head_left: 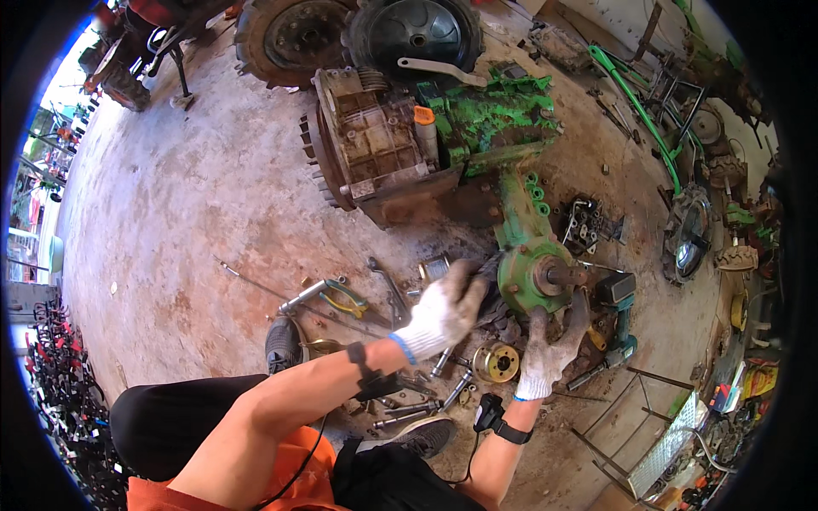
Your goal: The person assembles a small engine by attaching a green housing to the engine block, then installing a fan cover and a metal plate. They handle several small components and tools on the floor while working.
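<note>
A green gear housing (522,285) with a round flange and a short shaft (567,277) stands ahead of me, joined to the machine behind it. My right hand (550,349), in a soiled white glove, grips the flange's lower rim, thumb and fingers on either side below the shaft. Just left of the flange is my left hand (450,302), gloved too, its fingers smeared by motion. They reach against a dark, cloth-like bundle (494,311); whether they hold it is unclear. Below, between my hands, lies a brass-coloured pulley-like wheel (496,364).
An engine (366,136) sits beyond, with tractor wheels (413,38) behind it. Pliers (343,300), a long wrench (390,285) and several sockets lie on the floor before me. A teal power tool (625,328) lies right of my right hand, near a metal frame (652,447).
</note>
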The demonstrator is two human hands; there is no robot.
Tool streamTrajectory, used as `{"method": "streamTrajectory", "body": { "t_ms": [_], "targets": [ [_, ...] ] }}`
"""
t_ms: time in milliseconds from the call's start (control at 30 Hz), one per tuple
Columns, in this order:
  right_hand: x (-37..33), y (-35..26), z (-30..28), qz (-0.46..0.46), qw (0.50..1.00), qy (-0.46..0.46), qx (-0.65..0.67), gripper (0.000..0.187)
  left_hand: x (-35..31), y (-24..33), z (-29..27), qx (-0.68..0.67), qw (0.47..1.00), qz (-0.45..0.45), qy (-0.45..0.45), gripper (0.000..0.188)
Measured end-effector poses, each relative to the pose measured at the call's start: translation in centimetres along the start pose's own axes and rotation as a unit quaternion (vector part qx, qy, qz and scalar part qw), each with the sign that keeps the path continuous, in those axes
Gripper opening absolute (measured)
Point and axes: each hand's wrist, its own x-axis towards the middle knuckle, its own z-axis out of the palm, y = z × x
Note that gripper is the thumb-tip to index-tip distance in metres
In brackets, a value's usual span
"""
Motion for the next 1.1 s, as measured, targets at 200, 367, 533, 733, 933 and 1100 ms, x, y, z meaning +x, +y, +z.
{"method": "streamTrajectory", "body": {
  "t_ms": [200,367,533,733,933,1100],
  "targets": [
    [-0.3,-2.7,-1.0,0.035,0.993,-0.001,0.11,0.071,0.5,-4.9,-4.0,-0.114,0.963,-0.212,0.123,0.041],
    [0.7,-4.7,-3.3,-0.096,0.995,-0.007,-0.012,0.065,1.1,-4.6,-5.6,-0.092,0.985,-0.11,0.095,0.04],
    [0.3,-6.1,-6.6,-0.201,0.976,-0.012,-0.085,0.058,0.7,-3.5,-6.7,-0.042,0.992,-0.107,0.054,0.047],
    [0.7,-6.7,-10.1,-0.253,0.96,-0.074,-0.09,0.061,2.5,1.1,-9.5,0.132,0.981,-0.024,-0.14,0.047],
    [2.8,-7.7,-9.1,-0.2,0.975,-0.061,-0.075,0.062,5.9,4.6,-16.6,0.314,0.848,0.193,-0.38,0.042],
    [2.5,-7.3,-3.9,-0.044,0.997,-0.026,0.058,0.067,6.4,1.8,-22.1,0.354,0.76,0.427,-0.339,0.043]
  ]
}}
